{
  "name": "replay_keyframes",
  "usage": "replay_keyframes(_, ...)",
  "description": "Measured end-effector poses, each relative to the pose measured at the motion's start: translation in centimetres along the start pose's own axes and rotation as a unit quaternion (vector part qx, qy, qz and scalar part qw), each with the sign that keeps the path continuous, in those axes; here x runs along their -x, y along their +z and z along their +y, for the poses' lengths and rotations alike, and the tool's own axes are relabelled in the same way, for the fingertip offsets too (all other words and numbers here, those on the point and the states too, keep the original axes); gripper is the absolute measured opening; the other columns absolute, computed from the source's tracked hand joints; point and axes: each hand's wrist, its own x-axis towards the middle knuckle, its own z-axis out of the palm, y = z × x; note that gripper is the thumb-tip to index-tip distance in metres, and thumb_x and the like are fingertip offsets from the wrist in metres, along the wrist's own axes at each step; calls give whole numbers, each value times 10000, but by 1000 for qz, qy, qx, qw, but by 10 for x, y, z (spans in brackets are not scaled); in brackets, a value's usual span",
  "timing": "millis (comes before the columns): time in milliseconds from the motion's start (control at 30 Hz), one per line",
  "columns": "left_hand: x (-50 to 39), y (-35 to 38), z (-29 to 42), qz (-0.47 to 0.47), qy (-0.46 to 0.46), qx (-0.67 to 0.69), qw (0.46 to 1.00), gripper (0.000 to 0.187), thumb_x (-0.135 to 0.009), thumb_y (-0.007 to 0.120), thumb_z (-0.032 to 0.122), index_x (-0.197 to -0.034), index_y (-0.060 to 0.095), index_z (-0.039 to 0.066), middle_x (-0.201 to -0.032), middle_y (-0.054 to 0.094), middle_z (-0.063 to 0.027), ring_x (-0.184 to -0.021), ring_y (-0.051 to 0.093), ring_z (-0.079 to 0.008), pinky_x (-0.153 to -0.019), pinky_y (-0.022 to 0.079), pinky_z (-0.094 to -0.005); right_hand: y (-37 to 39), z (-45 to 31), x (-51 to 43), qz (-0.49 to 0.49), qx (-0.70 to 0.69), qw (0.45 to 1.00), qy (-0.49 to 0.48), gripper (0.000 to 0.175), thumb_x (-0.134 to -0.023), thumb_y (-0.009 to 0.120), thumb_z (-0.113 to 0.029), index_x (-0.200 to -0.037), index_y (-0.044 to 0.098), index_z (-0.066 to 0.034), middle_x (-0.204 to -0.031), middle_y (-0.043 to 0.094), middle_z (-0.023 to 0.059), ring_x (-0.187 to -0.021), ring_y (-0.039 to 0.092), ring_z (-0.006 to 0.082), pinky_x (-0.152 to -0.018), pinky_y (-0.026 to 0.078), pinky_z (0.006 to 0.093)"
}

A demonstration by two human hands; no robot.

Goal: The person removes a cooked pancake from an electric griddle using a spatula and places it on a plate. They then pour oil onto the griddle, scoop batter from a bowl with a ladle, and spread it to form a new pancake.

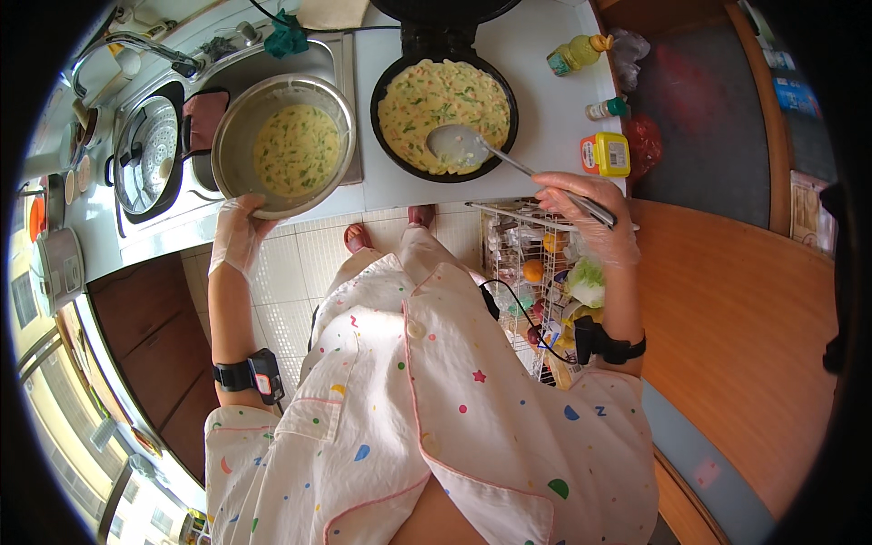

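Note:
My left hand point(240, 235), in a clear plastic glove, grips the near rim of a metal mixing bowl point(235, 146). Pale yellow batter point(298, 150) with green flecks covers the bowl's bottom. In my gloved right hand point(589, 214) is the handle of a metal ladle point(458, 144). Its batter-coated head rests over the near part of a round black electric griddle point(512, 139). A layer of the same batter point(436, 95), with green and reddish bits, spreads across most of the griddle plate. The griddle's dark lid point(446, 8) stands raised at the back, cut off by the picture's top.
Left of the bowl, a glass lid point(146, 153) lies by the sink point(272, 61) and faucet point(136, 39). An oil bottle point(579, 54), a green-capped jar point(606, 109) and a yellow-lidded container point(605, 154) line the counter's right. A wire rack point(507, 238) of produce stands below my right arm.

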Motion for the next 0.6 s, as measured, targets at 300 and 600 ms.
replay_keyframes(300,6,8,1,22,4,-10,1000,241,-816,544,61,-1016,527,-73,-952,610,-122,-825,648,-194,-721,581,-267,-16,-10,3,-49,42,992,-112,237,-869,615,-128,-1071,626,-4,-830,664,100,-717,625,144,-646,481,253)
replay_keyframes(600,5,7,2,10,13,-2,1000,242,-816,535,52,-1011,523,-90,-939,609,-140,-798,651,-205,-704,586,-265,-15,-19,-14,-95,121,964,-218,183,-841,631,-62,-1015,645,-7,-876,678,106,-752,644,178,-665,492,275)
